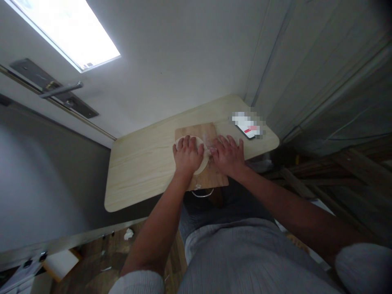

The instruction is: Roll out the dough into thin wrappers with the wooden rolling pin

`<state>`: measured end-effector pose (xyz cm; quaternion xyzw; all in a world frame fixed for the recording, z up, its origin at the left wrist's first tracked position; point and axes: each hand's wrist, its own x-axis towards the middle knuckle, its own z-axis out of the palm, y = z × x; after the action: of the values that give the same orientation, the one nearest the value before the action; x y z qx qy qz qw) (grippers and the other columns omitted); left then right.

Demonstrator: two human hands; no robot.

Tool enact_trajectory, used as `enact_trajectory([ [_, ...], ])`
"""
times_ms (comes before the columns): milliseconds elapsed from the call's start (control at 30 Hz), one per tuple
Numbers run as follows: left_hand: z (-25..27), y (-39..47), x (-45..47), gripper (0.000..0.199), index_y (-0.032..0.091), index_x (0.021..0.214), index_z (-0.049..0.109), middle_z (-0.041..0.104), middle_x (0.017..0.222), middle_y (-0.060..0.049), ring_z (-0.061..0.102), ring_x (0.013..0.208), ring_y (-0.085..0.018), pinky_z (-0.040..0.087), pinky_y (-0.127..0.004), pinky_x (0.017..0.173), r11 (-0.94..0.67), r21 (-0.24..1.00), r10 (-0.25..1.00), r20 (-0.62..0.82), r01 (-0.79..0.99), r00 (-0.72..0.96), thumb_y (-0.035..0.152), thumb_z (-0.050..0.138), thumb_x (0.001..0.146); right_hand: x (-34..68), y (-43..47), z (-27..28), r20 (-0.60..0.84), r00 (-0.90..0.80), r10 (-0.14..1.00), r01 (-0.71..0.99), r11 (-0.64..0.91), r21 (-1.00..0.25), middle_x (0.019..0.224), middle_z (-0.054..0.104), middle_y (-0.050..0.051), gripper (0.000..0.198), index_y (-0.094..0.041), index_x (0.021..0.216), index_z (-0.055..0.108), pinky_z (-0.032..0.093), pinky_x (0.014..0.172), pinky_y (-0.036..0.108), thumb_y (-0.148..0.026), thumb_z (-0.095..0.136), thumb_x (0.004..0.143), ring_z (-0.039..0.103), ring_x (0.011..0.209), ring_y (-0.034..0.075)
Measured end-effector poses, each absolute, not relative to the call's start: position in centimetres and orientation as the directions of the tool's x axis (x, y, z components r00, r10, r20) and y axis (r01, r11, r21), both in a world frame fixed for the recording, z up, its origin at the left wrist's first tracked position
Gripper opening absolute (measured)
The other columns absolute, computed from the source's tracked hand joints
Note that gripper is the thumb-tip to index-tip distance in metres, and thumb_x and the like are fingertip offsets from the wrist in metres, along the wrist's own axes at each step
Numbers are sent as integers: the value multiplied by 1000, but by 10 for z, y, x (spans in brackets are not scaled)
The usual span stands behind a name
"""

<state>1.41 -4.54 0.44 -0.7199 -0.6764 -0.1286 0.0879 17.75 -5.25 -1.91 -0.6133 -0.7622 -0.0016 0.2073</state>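
A round, flat sheet of pale dough (202, 165) lies on a wooden cutting board (219, 176). My left hand (188, 154) rests palm down on the dough, its fingers stretched out and the thumb apart from them. On the right part of the board is my right hand (229, 156), its fingers spread towards the table and its thumb side close to the dough's edge. Whether that thumb touches the dough, I cannot tell. Both hands hide parts of the dough and the board.
The board sits on a narrow light wood table (137, 171) against a white door with a metal handle (63, 90). A phone (248, 125), partly pixelated, lies at the table's right end. A curved metal handle (202, 194) shows below the board's near edge.
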Motion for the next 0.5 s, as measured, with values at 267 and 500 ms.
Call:
enact_trajectory([
  [267, 4, -43, 14, 49, 26, 134, 56, 53, 150, -7, 43, 139, -30, 31, -53, 115, -61, 56, 957, 287, 997, 43, 50, 28, 102, 177, -52, -13, 277, -163, 947, 942, 233, -242, 152, 50, 13, 52, -19, 141, 55, 13, 114, 65, -45, 29, 104, 36, 140, 36],
  [500, 8, -31, 13, 50, 28, 136, 55, 50, 152, -6, 41, 140, -30, 32, -52, 115, -48, 71, 973, 231, 996, 30, 51, 28, 101, 176, -40, -11, 281, -165, 946, 943, 234, -236, 152, 50, 12, 51, -20, 137, 58, 14, 113, 67, -45, 29, 104, 37, 139, 37],
])
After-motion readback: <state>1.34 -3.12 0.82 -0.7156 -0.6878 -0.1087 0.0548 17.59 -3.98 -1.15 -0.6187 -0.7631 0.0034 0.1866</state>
